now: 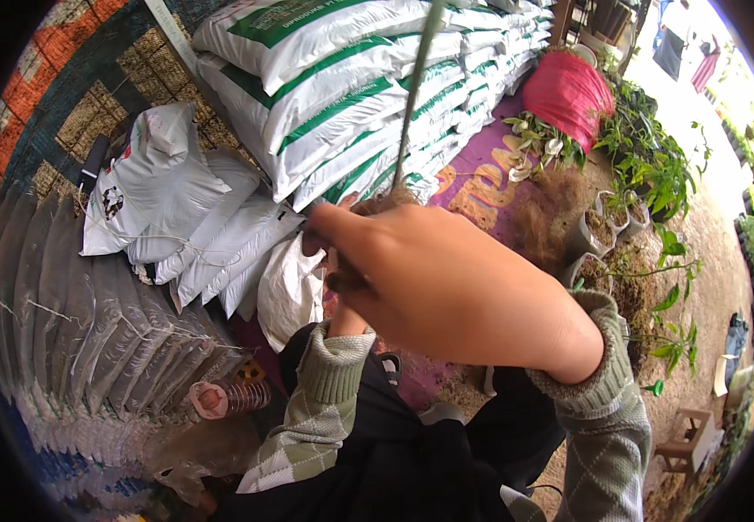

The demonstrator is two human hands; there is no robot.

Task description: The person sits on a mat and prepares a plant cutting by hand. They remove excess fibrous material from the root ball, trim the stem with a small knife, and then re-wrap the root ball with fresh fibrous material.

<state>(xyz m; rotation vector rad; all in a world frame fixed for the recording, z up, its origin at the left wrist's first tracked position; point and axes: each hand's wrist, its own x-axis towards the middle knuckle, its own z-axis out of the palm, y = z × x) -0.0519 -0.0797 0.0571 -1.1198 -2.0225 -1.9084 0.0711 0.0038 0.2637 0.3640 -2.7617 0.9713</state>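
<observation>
My right hand (433, 274) is large in the middle of the head view, its fingers curled closed around a clump of brown fibre (385, 201). A thin green-grey stem (413, 104) rises from the clump past the upper edge. Behind it is my left hand (348, 319), of which little more than the wrist shows; its fingers are mostly hidden, so their hold cannot be made out. A loose heap of similar brown fibre (549, 217) lies on the purple printed sheet (494, 161), to the right of my hands.
White-and-green sacks (333, 104) are stacked ahead. White bags (164, 187) and rows of grey plastic bags (72, 296) fill the left. A pink sack (568, 97), potted plants (599, 230) and a small wooden stool (688, 439) stand to the right. A clear plastic cup (220, 400) lies lower left.
</observation>
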